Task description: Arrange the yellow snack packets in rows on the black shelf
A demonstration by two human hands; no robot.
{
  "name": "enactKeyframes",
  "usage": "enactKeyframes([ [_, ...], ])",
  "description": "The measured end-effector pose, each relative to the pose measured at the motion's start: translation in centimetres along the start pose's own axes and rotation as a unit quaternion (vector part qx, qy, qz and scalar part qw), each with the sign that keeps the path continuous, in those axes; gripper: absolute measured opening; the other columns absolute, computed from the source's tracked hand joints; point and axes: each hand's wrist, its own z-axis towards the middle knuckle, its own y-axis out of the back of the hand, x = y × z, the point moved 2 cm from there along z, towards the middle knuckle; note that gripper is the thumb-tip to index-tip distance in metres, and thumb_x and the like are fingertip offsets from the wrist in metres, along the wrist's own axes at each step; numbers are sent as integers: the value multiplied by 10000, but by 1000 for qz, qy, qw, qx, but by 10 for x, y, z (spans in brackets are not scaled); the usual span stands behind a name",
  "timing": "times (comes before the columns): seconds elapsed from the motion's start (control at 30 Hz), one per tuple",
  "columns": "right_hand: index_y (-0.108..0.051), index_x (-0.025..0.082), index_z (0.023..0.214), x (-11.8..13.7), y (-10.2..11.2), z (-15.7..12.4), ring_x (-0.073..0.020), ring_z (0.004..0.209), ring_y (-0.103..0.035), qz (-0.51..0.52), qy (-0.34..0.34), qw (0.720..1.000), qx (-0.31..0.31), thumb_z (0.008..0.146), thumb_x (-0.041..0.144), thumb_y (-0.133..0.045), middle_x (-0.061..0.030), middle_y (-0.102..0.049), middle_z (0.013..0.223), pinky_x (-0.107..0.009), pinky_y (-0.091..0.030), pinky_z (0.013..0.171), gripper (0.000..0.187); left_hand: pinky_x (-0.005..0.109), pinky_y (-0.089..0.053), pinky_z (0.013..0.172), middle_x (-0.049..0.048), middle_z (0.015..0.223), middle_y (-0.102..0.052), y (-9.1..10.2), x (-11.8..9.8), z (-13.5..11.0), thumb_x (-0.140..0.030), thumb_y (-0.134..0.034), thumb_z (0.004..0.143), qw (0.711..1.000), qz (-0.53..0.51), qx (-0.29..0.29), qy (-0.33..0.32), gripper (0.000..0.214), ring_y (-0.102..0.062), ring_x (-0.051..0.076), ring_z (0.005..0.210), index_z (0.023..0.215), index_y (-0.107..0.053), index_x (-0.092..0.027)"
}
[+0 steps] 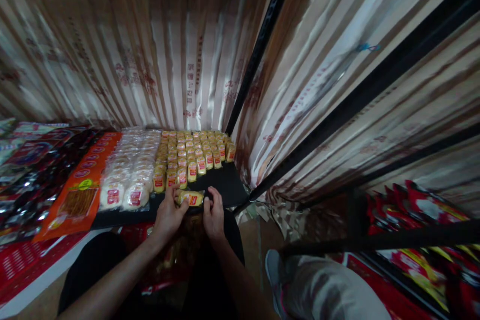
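A small yellow wrapped cake (192,199) with a red label lies sideways in my left hand (170,214), whose thumb and fingers are closed on its left end. My right hand (214,216) is beside the packet's right end, its fingers slightly curled and apart from the thumb; whether it touches the wrapper is hard to tell. Just beyond both hands, rows of the same wrapped cakes (192,172) stand on a black shelf (225,184). To their left are clear packs of round white cakes (136,196).
An orange snack bag (78,195) and dark shiny packets (33,180) lie farther left. Black metal bars (360,95) cross the right side before a pleated printed curtain (168,50). Another person's leg (330,290) is at lower right, near red packets (431,205).
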Motion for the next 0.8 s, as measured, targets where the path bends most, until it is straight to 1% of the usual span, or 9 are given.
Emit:
enactKeyframes([
  [0.1, -455, 123, 1240, -3, 10, 29, -208, 1242, -385, -62, 52, 996, -41, 893, 280, -296, -150, -449, 1311, -425, -347, 1019, 413, 300, -466, 805, 46, 952, -621, -14, -24, 26, -298, -490, 760, 997, 25, 16, -71, 325, -599, 173, 849, 1057, -509, -167],
  [0.17, -429, 133, 1278, -4, 16, 43, -207, 1273, -342, -97, 88, 990, -56, 904, 264, -278, -138, -431, 1339, -455, -304, 1044, 424, 304, -442, 874, 51, 998, -611, -28, -37, 43, -247, -488, 767, 991, 44, 20, -127, 273, -572, 179, 947, 1024, -546, -175],
  [0.23, -414, 148, 1299, -7, 21, 51, -216, 1298, -303, -128, 122, 982, -62, 903, 255, -295, -125, -418, 1358, -480, -293, 1046, 427, 311, -412, 933, 58, 1069, -589, -45, -48, 60, -200, -494, 768, 984, 65, 24, -162, 296, -533, 184, 1041, 1055, -564, -187],
  [0.33, -400, 151, 1313, -15, 28, 56, -228, 1315, -272, -159, 149, 973, -72, 896, 238, -315, -125, -412, 1366, -501, -289, 1044, 434, 318, -385, 975, 68, 1172, -543, -74, -62, 81, -150, -489, 775, 979, 99, 48, -170, 389, -498, 185, 1107, 1157, -543, -209],
  [0.43, -378, 131, 1325, -28, 33, 61, -215, 1300, -308, -164, 146, 973, -74, 899, 229, -301, -139, -414, 1363, -486, -302, 1045, 444, 316, -363, 993, 93, 1212, -527, -105, -77, 97, -129, -487, 779, 974, 122, 84, -172, 453, -471, 195, 1150, 1230, -484, -171],
  [0.53, -355, 103, 1337, -44, 37, 70, -209, 1298, -321, -163, 128, 975, -77, 902, 241, -290, -160, -403, 1370, -470, -309, 1048, 461, 308, -381, 960, 119, 1174, -557, -131, -90, 110, -124, -484, 780, 971, 140, 102, -167, 434, -502, 199, 1111, 1213, -465, -115],
  [0.6, -343, 98, 1346, -54, 39, 78, -213, 1310, -305, -163, 113, 977, -80, 903, 250, -283, -164, -385, 1384, -471, -302, 1053, 472, 299, -401, 919, 120, 1130, -580, -144, -96, 119, -119, -477, 781, 969, 153, 110, -162, 386, -536, 195, 1056, 1167, -480, -116],
  [0.7, -324, 98, 1361, -67, 41, 92, -214, 1332, -268, -160, 96, 979, -80, 903, 245, -271, -158, -354, 1408, -476, -277, 1066, 483, 292, -410, 885, 113, 1077, -596, -162, -101, 130, -119, -477, 780, 962, 177, 114, -173, 318, -551, 194, 1021, 1095, -518, -133],
  [0.8, -317, 75, 1364, -75, 41, 104, -215, 1336, -257, -162, 87, 980, -81, 896, 219, -266, -168, -349, 1409, -471, -268, 1073, 493, 295, -415, 865, 119, 1112, -566, -176, -103, 140, -138, -478, 789, 955, 199, 113, -186, 283, -553, 197, 1003, 1063, -553, -144],
])
